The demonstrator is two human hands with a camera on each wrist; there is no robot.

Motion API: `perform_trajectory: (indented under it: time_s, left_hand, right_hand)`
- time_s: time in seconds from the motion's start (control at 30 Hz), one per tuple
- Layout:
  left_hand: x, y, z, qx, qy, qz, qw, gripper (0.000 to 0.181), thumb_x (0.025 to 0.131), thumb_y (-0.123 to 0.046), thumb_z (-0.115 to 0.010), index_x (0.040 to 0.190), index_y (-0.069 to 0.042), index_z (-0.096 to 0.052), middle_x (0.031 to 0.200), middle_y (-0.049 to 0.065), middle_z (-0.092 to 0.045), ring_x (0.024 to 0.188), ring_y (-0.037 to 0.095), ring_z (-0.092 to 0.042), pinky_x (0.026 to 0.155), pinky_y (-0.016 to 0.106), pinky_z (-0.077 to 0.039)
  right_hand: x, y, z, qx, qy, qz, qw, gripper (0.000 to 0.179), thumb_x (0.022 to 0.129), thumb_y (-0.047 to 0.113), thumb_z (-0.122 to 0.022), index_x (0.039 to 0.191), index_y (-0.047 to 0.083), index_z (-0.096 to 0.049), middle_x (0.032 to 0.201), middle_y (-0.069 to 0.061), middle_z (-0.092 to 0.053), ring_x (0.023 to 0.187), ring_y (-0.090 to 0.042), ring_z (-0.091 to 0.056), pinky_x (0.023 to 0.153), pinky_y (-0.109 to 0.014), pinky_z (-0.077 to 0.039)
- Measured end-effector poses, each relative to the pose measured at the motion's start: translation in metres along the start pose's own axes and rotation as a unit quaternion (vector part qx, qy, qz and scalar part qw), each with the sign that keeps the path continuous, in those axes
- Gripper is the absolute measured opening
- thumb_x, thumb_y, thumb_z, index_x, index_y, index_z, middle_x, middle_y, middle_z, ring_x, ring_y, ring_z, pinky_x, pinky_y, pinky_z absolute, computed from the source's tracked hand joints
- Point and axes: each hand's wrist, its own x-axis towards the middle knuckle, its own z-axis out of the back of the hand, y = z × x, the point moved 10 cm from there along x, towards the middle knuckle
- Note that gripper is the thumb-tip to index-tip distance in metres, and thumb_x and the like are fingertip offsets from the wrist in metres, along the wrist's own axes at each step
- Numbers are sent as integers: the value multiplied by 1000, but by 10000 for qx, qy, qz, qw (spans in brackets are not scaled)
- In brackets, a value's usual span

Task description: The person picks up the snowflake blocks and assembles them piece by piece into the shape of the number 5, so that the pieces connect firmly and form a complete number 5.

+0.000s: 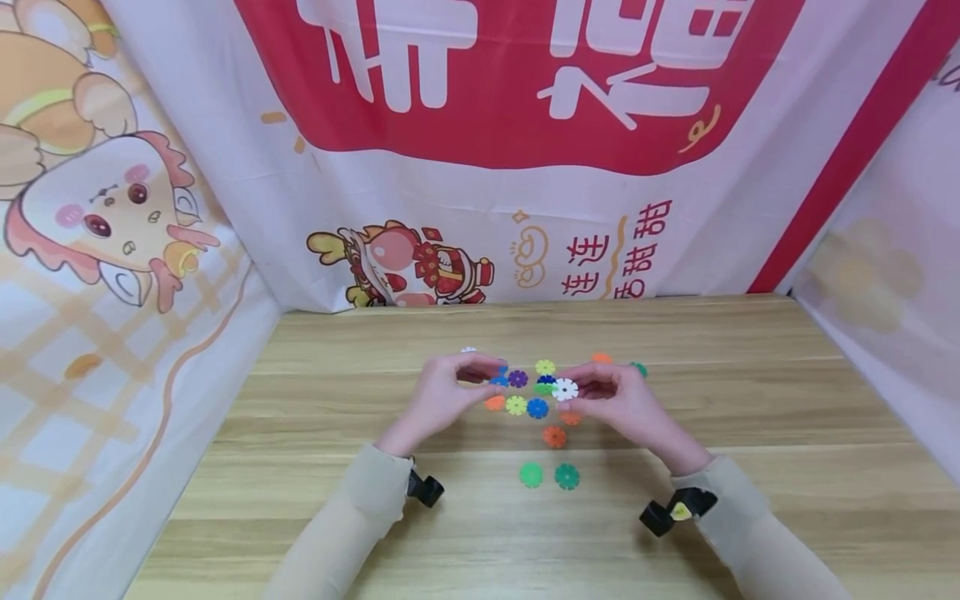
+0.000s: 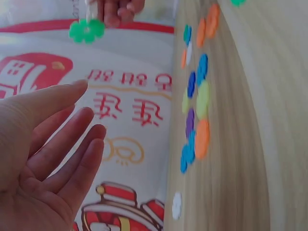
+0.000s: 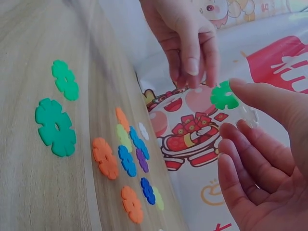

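My right hand (image 1: 621, 402) pinches a white snowflake disc (image 1: 565, 389) between thumb and fingers above the table. A light green snowflake disc (image 2: 86, 32) is joined to the white one, standing at an angle to it. Opposite, my left hand (image 1: 441, 395) hovers with thumb and fingers parted and nothing between them. In the right wrist view, the left fingertips are a short way from the green disc (image 3: 224, 96). Below the hands lie loose discs, among them a purple one (image 1: 517, 379), a blue one (image 1: 537, 407) and a yellow one (image 1: 516, 405).
Nearer me on the wooden table (image 1: 480, 542) lie a light green disc (image 1: 532, 475) and a dark green disc (image 1: 567, 476). An orange disc (image 1: 554, 437) is just beyond them. A printed cloth (image 1: 420, 192) hangs along the table's back edge.
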Motion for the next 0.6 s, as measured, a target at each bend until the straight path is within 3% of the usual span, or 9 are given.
perform_trajectory:
  time_s: [0.2, 0.37, 0.6]
  left_hand:
    - [6, 26, 20, 579, -53, 406, 9975, 31, 88, -15, -83, 118, -13, -75, 112, 6, -74, 104, 27, -69, 89, 35, -56]
    - [20, 43, 35, 819, -155, 612, 9946, 35, 86, -14, -84, 119, -9, -74, 112, 10, -73, 102, 27, -69, 89, 37, -56]
    - [39, 75, 37, 982, -1, 963, 9905, 40, 85, -13, -85, 122, -5, -72, 115, 13, -72, 101, 25, -69, 89, 37, -56]
  right_hand:
    - [-2, 0, 7, 5, -62, -28, 10000, 41, 84, 25, -87, 118, 7, -74, 104, -8, -72, 93, -27, -65, 80, -29, -57]
    - [-4, -3, 10, 8, -103, -166, 9998, 41, 83, 26, -87, 118, 8, -74, 104, -8, -71, 94, -26, -66, 80, -29, -57]
    - [-6, -4, 10, -1, -63, -273, 9996, 41, 82, 24, -89, 117, 8, -75, 106, -8, -72, 93, -27, -66, 79, -29, -57]
